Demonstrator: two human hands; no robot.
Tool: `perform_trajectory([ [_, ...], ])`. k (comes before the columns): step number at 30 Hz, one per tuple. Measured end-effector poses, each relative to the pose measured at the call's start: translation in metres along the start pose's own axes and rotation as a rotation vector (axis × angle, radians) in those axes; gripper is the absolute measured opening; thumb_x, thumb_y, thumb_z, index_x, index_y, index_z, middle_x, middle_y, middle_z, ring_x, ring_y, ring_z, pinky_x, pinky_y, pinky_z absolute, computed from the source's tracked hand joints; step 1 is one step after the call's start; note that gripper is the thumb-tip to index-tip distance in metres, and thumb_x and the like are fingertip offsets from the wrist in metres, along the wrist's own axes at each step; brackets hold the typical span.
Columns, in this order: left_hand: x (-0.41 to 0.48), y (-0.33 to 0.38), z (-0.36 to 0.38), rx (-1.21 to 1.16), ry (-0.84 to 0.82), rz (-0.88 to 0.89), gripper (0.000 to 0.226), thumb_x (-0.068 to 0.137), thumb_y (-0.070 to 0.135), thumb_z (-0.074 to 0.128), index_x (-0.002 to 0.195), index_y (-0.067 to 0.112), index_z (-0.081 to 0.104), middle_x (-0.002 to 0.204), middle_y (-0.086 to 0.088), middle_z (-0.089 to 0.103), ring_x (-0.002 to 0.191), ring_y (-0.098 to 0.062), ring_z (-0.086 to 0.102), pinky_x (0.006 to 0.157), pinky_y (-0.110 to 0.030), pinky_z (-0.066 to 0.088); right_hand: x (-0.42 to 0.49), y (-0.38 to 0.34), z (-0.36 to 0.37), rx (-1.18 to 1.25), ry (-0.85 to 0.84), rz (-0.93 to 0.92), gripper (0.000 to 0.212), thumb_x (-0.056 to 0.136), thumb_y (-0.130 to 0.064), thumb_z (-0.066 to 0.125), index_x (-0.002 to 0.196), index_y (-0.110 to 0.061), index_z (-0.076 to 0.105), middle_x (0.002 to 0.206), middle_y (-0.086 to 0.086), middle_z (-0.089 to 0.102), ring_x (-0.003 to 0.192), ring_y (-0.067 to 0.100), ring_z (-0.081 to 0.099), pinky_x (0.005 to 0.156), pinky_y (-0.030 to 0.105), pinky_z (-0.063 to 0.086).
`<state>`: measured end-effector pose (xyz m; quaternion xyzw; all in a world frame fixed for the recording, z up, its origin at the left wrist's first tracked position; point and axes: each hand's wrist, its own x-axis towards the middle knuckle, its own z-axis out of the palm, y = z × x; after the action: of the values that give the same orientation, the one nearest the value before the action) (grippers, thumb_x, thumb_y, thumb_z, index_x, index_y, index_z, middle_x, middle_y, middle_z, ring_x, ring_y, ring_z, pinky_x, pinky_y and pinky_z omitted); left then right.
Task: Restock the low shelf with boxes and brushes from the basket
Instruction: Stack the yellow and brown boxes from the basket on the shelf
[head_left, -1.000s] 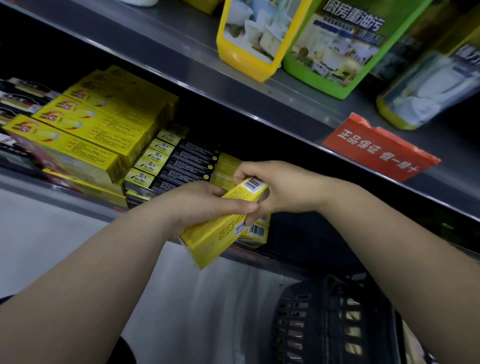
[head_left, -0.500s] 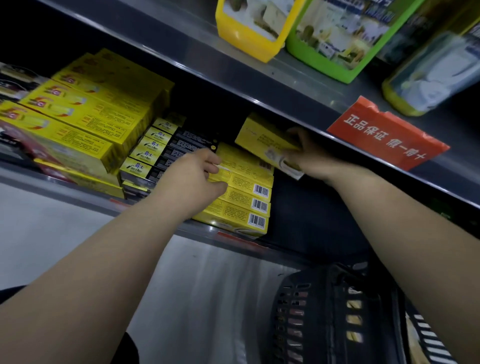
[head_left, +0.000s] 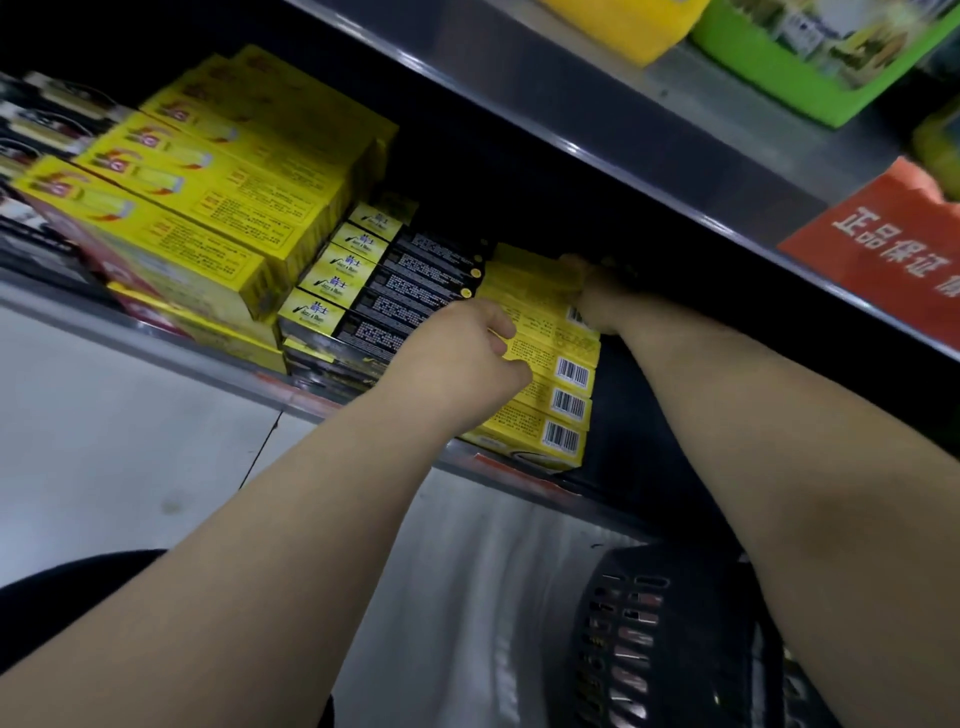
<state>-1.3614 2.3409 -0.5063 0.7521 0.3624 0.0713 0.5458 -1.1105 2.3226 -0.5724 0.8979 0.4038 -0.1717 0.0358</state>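
On the low shelf (head_left: 171, 340) stands a stack of small yellow boxes (head_left: 569, 408), barcodes facing me. My right hand (head_left: 597, 299) reaches deep under the upper shelf and holds the right end of the top yellow box (head_left: 530, 283), which lies flat on that stack. The loosely curled fingers of my left hand (head_left: 467, 358) rest against the stack's left side and hold nothing. The dark plastic basket (head_left: 665, 649) sits on the floor at the lower right; its contents are hidden.
Left of the stack lie black-and-yellow boxes (head_left: 395, 275) and larger yellow boxes (head_left: 208, 208). The upper shelf (head_left: 623, 119) overhangs closely and carries a red tag (head_left: 883, 260) and a green container (head_left: 810, 67). Dark shelf space lies right of the stack.
My right hand has carried the yellow box from in front of the shelf onto the top of the stack. My left hand let go of it and moved to the stack's side.
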Motion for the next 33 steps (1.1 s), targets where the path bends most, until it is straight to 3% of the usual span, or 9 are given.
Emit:
perform_trajectory([
  [4, 0.001, 0.006, 0.005, 0.01, -0.008, -0.001, 0.03, 0.083, 0.022, 0.066, 0.112, 0.02, 0.059, 0.101, 0.006, 0.06, 0.097, -0.013, 0.06, 0.084, -0.027, 0.049, -0.003, -0.001, 0.004, -0.053, -0.083, -0.028, 0.054, 0.101, -0.012, 0.032, 0.15, -0.028, 0.014, 0.155, 0.014, 0.014, 0.139, 0.034, 0.025, 0.109, 0.037, 0.028],
  [8, -0.001, 0.014, 0.009, 0.028, -0.027, 0.025, 0.027, 0.083, 0.024, 0.065, 0.109, 0.022, 0.058, 0.104, 0.005, 0.06, 0.095, -0.012, 0.059, 0.074, -0.022, 0.045, -0.025, -0.004, -0.009, -0.1, -0.191, -0.056, 0.063, 0.1, -0.011, 0.037, 0.151, -0.02, 0.001, 0.151, 0.016, 0.028, 0.125, 0.031, 0.045, 0.097, 0.033, 0.043],
  [13, -0.012, 0.036, 0.019, 0.013, -0.05, 0.093, 0.025, 0.081, 0.023, 0.067, 0.106, 0.022, 0.062, 0.101, 0.006, 0.063, 0.088, -0.01, 0.06, 0.067, -0.018, 0.044, -0.085, -0.011, -0.056, -0.1, -0.252, -0.188, 0.043, 0.095, -0.017, 0.05, 0.137, -0.01, 0.044, 0.134, 0.01, 0.051, 0.117, 0.024, 0.051, 0.098, 0.032, 0.042],
  [15, -0.021, 0.049, 0.027, 0.015, -0.077, 0.146, 0.023, 0.08, 0.023, 0.068, 0.103, 0.023, 0.064, 0.097, 0.007, 0.064, 0.08, -0.006, 0.059, 0.066, -0.013, 0.043, -0.118, -0.008, -0.079, -0.013, -0.234, -0.221, 0.038, 0.092, -0.016, 0.056, 0.129, -0.009, 0.052, 0.129, 0.008, 0.055, 0.115, 0.021, 0.053, 0.1, 0.032, 0.041],
  [20, -0.051, 0.084, 0.048, 0.142, -0.158, 0.31, 0.022, 0.079, 0.027, 0.069, 0.101, 0.025, 0.067, 0.093, 0.008, 0.065, 0.08, -0.005, 0.058, 0.078, -0.019, 0.046, -0.217, 0.022, -0.119, 0.265, -0.041, -0.193, 0.027, 0.087, -0.007, 0.061, 0.113, -0.013, 0.061, 0.109, 0.003, 0.064, 0.096, 0.011, 0.06, 0.092, 0.025, 0.046],
  [23, -0.077, 0.104, 0.062, 0.24, -0.182, 0.488, 0.025, 0.08, 0.028, 0.068, 0.104, 0.025, 0.069, 0.096, 0.011, 0.068, 0.086, -0.003, 0.06, 0.083, -0.02, 0.047, -0.276, 0.045, -0.122, 0.462, 0.049, -0.179, 0.017, 0.087, -0.006, 0.061, 0.098, -0.019, 0.063, 0.098, 0.005, 0.068, 0.093, 0.021, 0.065, 0.088, 0.033, 0.051],
  [26, -0.106, 0.116, 0.08, 0.381, -0.226, 0.659, 0.026, 0.082, 0.033, 0.065, 0.107, 0.028, 0.068, 0.108, 0.011, 0.067, 0.1, -0.006, 0.059, 0.089, -0.023, 0.043, -0.325, 0.073, -0.112, 0.616, 0.104, -0.136, 0.02, 0.087, -0.006, 0.062, 0.085, -0.026, 0.062, 0.085, 0.0, 0.066, 0.086, 0.021, 0.065, 0.082, 0.03, 0.05],
  [31, -0.143, 0.114, 0.109, 0.63, -0.374, 0.895, 0.03, 0.087, 0.043, 0.057, 0.116, 0.035, 0.061, 0.123, 0.017, 0.057, 0.124, -0.002, 0.04, 0.101, -0.015, 0.024, -0.375, 0.127, -0.06, 0.618, -0.04, 0.032, 0.018, 0.088, -0.007, 0.057, 0.092, -0.022, 0.064, 0.086, -0.006, 0.067, 0.079, 0.003, 0.063, 0.071, 0.017, 0.05],
  [33, -0.151, 0.109, 0.118, 0.666, -0.424, 0.932, 0.033, 0.089, 0.047, 0.053, 0.119, 0.036, 0.058, 0.129, 0.018, 0.054, 0.132, 0.001, 0.031, 0.106, -0.013, 0.016, -0.383, 0.149, -0.031, 0.604, -0.165, 0.112, 0.013, 0.089, -0.009, 0.057, 0.094, -0.019, 0.065, 0.089, 0.0, 0.069, 0.083, 0.011, 0.063, 0.073, 0.022, 0.049],
])
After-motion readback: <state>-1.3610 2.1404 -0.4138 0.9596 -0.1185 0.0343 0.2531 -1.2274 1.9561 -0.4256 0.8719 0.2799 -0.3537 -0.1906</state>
